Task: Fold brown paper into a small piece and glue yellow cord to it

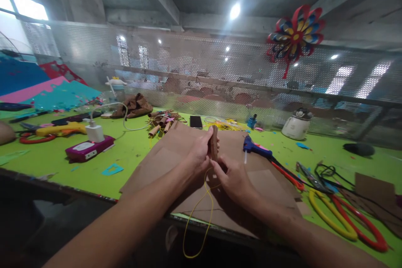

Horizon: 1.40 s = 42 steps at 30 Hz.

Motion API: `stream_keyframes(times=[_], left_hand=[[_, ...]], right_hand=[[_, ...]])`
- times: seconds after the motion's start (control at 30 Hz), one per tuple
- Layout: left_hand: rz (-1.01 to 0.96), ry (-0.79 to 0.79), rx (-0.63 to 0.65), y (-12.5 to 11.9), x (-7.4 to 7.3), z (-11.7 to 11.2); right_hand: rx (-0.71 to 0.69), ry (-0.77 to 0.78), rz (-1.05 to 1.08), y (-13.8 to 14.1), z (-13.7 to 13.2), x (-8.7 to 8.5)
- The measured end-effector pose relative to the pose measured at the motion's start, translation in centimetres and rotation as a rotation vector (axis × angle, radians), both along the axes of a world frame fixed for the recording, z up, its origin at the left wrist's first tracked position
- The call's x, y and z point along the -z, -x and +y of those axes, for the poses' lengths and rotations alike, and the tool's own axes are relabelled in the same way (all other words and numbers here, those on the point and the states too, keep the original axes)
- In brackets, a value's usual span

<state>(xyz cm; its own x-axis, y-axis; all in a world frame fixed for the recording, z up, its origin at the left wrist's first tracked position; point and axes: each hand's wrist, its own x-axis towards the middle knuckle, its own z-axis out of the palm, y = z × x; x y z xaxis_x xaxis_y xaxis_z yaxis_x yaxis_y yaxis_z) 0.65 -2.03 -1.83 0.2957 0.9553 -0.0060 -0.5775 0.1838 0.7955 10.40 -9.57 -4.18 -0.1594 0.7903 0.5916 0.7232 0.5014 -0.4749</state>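
My left hand (201, 148) is wrapped round a narrow, brown folded piece that looks like cardboard (214, 142), holding it upright over the brown paper sheet (176, 146). At the lower end of that piece, my right hand (230, 173) is closed, with thumb and forefinger pinched together. A thin yellow cord (211, 217) hangs in a loop from between the hands, over the table's front edge. What exactly sits between the right fingertips is too small to tell, though the cord runs up to them.
A blue glue gun (257, 148) and scissors with yellow and red handles (333, 213) lie at right. To the left are a purple power strip (89, 148) with a white plug and a yellow glue gun (63, 129). Several brown rolls (158, 125) lie behind the paper.
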Motion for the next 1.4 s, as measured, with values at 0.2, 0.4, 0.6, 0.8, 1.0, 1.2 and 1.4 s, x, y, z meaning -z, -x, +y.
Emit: stream_keyframes(times=[0.2,0.4,0.6,0.8,1.0,1.2,1.4], left_hand=[[-0.037,-0.055,0.155,0.1,-0.5,-0.9],[0.050,-0.078,0.243,0.2,-0.2,-1.0],[0.103,-0.143,0.244,0.1,-0.2,-1.5],[0.078,-0.103,0.223,0.0,0.1,-1.0],[0.082,-0.066,0.268,0.5,0.4,-0.1],[0.278,-0.124,0.477,1.3,-0.3,-0.9],[0.498,-0.189,0.627,1.6,-0.8,-1.8]], right_hand=[[0.070,-0.018,-0.022,-0.5,0.2,-0.3],[0.177,-0.068,-0.081,-1.2,0.9,-0.5],[0.231,-0.093,-0.182,-1.9,1.7,-0.1],[0.196,-0.078,-0.164,-1.8,1.7,-0.3],[0.080,-0.071,0.024,-2.0,1.2,-1.2],[0.125,-0.294,0.133,-5.3,2.3,-3.7],[-0.200,-0.200,-0.389,-8.1,2.2,-5.5]])
